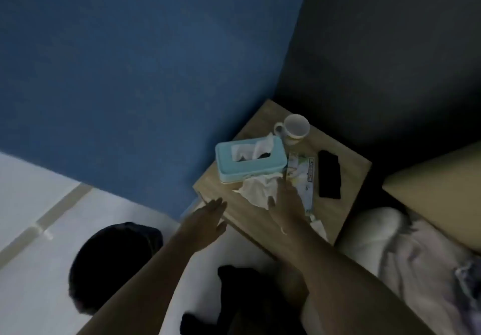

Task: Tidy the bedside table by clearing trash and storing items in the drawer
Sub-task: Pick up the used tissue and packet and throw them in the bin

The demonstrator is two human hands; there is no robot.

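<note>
A wooden bedside table (348, 168) stands in the corner. My right hand (285, 202) reaches over its front and pinches a crumpled white tissue (256, 189) lying in front of a light blue tissue box (248, 161). With straight fingers and nothing in it, my left hand (208, 217) hovers by the table's front left edge. A white mug (295, 127) stands at the back. Beside a printed packet (304, 176) lies a black phone (329, 174). Another bit of white tissue (318, 226) shows by my right wrist.
A dark round bin (109, 264) sits on the white floor at the lower left. The blue wall is on the left, a dark headboard behind, and a bed with pillow (429, 183) and rumpled sheets (406, 251) on the right.
</note>
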